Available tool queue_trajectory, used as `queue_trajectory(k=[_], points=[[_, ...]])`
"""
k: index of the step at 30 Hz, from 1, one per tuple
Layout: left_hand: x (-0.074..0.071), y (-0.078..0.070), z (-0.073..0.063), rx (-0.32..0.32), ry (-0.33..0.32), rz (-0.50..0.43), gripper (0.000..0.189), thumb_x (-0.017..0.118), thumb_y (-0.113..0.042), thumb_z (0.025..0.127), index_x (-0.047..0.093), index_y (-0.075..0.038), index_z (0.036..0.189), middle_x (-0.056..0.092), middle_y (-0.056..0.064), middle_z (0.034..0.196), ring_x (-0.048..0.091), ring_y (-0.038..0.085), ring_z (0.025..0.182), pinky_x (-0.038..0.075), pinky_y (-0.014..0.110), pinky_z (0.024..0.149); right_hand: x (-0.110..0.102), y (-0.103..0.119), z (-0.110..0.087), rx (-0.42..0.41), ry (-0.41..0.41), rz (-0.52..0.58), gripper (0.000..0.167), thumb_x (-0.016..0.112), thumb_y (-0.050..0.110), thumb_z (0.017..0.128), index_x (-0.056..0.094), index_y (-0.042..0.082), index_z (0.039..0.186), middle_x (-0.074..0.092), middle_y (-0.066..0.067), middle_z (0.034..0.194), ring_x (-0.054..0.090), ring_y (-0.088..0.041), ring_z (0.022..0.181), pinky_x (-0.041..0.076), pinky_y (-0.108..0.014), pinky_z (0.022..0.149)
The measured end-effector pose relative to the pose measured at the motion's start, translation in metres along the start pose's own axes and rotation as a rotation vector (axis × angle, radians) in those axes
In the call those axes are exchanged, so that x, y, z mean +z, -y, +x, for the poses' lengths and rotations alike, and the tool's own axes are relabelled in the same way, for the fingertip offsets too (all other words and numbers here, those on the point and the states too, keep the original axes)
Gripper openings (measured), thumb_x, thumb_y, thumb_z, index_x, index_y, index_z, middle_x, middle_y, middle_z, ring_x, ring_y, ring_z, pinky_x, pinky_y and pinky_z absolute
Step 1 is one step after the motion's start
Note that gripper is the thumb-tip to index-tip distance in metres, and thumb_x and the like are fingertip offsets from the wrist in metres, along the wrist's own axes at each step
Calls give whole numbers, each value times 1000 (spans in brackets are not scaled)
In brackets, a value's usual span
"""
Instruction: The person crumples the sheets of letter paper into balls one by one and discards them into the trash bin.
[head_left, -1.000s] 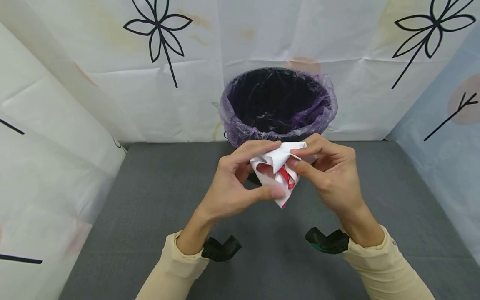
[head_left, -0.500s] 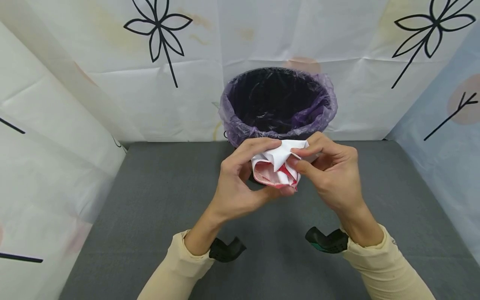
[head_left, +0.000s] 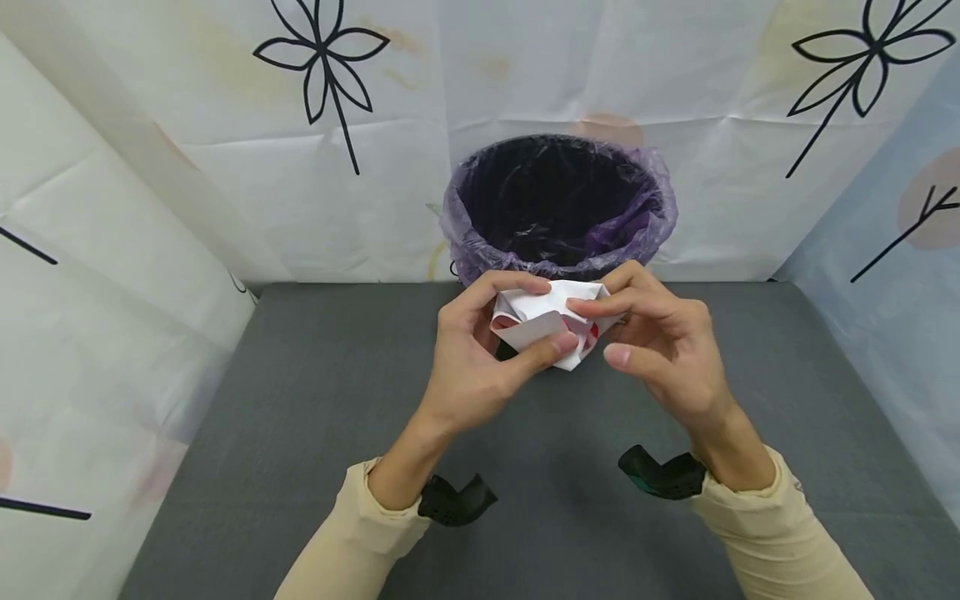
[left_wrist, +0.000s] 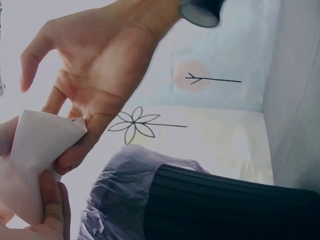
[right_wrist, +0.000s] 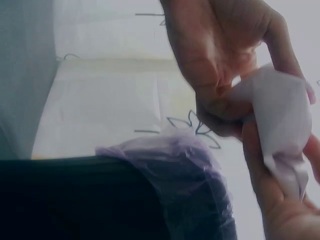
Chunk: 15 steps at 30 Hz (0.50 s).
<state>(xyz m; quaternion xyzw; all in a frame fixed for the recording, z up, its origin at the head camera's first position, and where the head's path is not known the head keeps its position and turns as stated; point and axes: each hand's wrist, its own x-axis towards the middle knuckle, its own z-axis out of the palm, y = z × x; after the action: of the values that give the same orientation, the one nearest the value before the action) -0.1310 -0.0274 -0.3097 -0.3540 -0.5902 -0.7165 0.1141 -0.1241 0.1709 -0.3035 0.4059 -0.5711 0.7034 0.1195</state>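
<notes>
A folded, creased piece of white paper with red patches on its inner side is held between both hands above the table. My left hand grips its left side, thumb on the near face and fingertips over the top edge. At the right edge, my right hand has its fingers around the paper; its thumb stands apart from it. In the left wrist view, the right hand's fingers bend about the paper. The right wrist view has the paper between the fingers of both hands, some of them hidden.
Just beyond the hands stands a dark bin lined with a translucent purple bag, its mouth facing up. White and pale blue patterned sheets wall in the back and sides. A dark grey cloth covers the table.
The paper's near flap has folded up, hiding most of the red inner side. My right thumb has come off the paper, while the left thumb now presses the flap. The bin has not moved.
</notes>
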Motion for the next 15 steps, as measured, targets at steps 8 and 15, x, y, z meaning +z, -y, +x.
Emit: queue_trajectory(k=[8, 15], points=[[2, -2, 1, -82, -40, -4, 37, 74, 18, 80, 59, 11, 113, 63, 19, 104, 64, 28, 89, 57, 30, 73, -1, -2, -3, -5, 67, -88, 56, 88, 2, 76, 61, -21, 119, 51, -18, 108, 58, -25, 98, 57, -27, 80], [4, -4, 0, -113, -62, 15, 31, 74, 13, 82, 62, 10, 110, 65, 17, 102, 63, 25, 86, 55, 28, 70, 1, -5, -2, -54, -24, -137, 32, 80, 4, 88, 68, -19, 107, 58, -17, 98, 60, -21, 85, 57, -24, 72]])
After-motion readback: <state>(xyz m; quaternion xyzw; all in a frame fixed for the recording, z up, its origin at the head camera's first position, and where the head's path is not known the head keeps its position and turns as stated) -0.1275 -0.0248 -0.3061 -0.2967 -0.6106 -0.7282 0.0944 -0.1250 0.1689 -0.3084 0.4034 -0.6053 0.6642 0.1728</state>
